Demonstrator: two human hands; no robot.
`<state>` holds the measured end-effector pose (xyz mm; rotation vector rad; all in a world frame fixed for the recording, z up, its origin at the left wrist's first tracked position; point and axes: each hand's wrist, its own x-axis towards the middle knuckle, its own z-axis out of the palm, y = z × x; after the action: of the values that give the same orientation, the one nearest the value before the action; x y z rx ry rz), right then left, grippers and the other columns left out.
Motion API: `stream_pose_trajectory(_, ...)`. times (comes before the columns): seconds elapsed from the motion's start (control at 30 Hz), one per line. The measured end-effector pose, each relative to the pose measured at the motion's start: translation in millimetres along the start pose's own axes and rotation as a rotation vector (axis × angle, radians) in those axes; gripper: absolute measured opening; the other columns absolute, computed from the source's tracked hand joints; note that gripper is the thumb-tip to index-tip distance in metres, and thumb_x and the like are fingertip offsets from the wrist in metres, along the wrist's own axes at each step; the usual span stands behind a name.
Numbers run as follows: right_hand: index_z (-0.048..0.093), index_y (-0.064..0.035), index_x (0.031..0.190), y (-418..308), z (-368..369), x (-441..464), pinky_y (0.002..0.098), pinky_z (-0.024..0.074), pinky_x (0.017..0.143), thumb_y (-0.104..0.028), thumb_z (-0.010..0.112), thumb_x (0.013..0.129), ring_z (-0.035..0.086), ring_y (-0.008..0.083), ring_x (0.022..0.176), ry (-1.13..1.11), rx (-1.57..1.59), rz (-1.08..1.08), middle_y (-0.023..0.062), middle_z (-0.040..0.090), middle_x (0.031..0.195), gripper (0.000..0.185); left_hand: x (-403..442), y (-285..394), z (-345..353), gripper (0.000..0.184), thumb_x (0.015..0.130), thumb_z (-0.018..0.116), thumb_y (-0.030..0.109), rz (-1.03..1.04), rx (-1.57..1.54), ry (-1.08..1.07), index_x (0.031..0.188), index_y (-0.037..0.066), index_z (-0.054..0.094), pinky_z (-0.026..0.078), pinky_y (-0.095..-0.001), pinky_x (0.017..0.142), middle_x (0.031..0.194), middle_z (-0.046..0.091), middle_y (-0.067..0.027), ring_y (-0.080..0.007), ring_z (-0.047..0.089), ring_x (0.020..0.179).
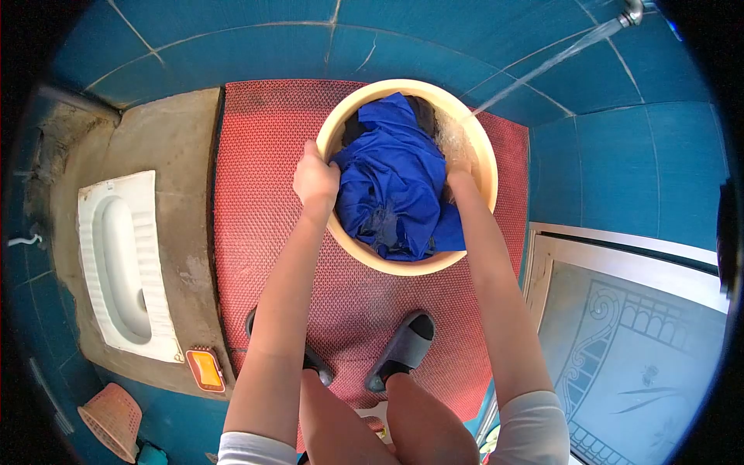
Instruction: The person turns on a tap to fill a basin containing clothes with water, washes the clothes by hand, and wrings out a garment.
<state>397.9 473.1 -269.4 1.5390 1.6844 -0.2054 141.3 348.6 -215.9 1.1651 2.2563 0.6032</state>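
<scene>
A cream-yellow plastic basin stands on the red mat, holding water, a wet blue cloth garment and something dark beneath it. My left hand is closed around the basin's left rim, beside the blue fabric. My right hand reaches down inside the right part of the basin, at the garment's right edge. Its fingers are hidden by the water and cloth. From a metal tap at the upper right, a stream of water runs into the basin near that hand.
Underfoot is a red textured mat, with my feet in dark slippers. A white squat toilet is set in the raised concrete at left. An orange soap tray and a pink basket are lower left; a door is right.
</scene>
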Motion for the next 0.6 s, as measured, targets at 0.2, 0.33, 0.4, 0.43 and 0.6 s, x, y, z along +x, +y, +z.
stream_pose_trajectory(0.2, 0.034, -0.0139, 0.131, -7.0, 13.9, -13.7, 0.0353, 0.0308, 0.099, -0.014, 0.041, 0.085, 0.037, 0.0227, 0.122, 0.015, -0.016, 0.003, 0.0086, 0.037, 0.133, 0.047, 0.8, -1.8, 0.8, 0.034, 0.070, 0.063, 0.016, 0.011, 0.006, 0.012, 0.096, 0.007, 0.044, 0.047, -0.0437, 0.071, 0.084, 0.061, -0.0171, -0.0346, 0.059, 0.081)
stream_pose_trajectory(0.33, 0.033, -0.0139, 0.132, -5.2, 13.8, -15.2, 0.0354, 0.0307, 0.099, -0.014, 0.041, 0.085, 0.037, 0.0227, 0.122, 0.023, -0.027, 0.007, 0.0086, 0.037, 0.133, 0.047, -0.5, 2.3, -2.9, 0.037, 0.070, 0.066, 0.024, -0.017, -0.028, -0.011, 0.096, 0.007, 0.045, 0.047, -0.0434, 0.070, 0.082, 0.061, -0.0171, -0.0345, 0.060, 0.079)
stream_pose_trajectory(0.4, 0.033, -0.0139, 0.132, -4.8, 23.4, -23.9, 0.0354, 0.0307, 0.099, -0.014, 0.041, 0.085, 0.037, 0.0227, 0.122, 0.027, -0.032, 0.008, 0.0085, 0.037, 0.133, 0.048, -0.7, 2.7, -3.3, 0.037, 0.069, 0.067, 0.026, -0.019, -0.051, -0.004, 0.094, 0.007, 0.046, 0.046, -0.0433, 0.071, 0.083, 0.061, -0.0173, -0.0347, 0.059, 0.081)
stream_pose_trajectory(0.43, 0.033, -0.0139, 0.132, -4.6, 18.6, -19.0, 0.0354, 0.0307, 0.099, -0.014, 0.041, 0.085, 0.037, 0.0227, 0.122, 0.029, -0.034, 0.008, 0.0085, 0.037, 0.133, 0.048, -0.9, 3.0, -3.3, 0.038, 0.069, 0.068, 0.028, -0.022, -0.074, 0.003, 0.092, 0.007, 0.048, 0.046, -0.0433, 0.072, 0.084, 0.061, -0.0174, -0.0348, 0.059, 0.082)
stream_pose_trajectory(0.6, 0.033, -0.0141, 0.132, -4.4, 16.7, -22.8, 0.0353, 0.0302, 0.099, -0.015, 0.041, 0.085, 0.037, 0.0228, 0.121, 0.044, -0.034, 0.012, 0.0085, 0.036, 0.134, 0.048, 0.1, -1.2, -0.8, 0.039, 0.069, 0.067, 0.023, 0.008, -0.023, -0.008, 0.097, 0.008, 0.045, 0.047, -0.0435, 0.071, 0.084, 0.061, -0.0167, -0.0346, 0.060, 0.080)
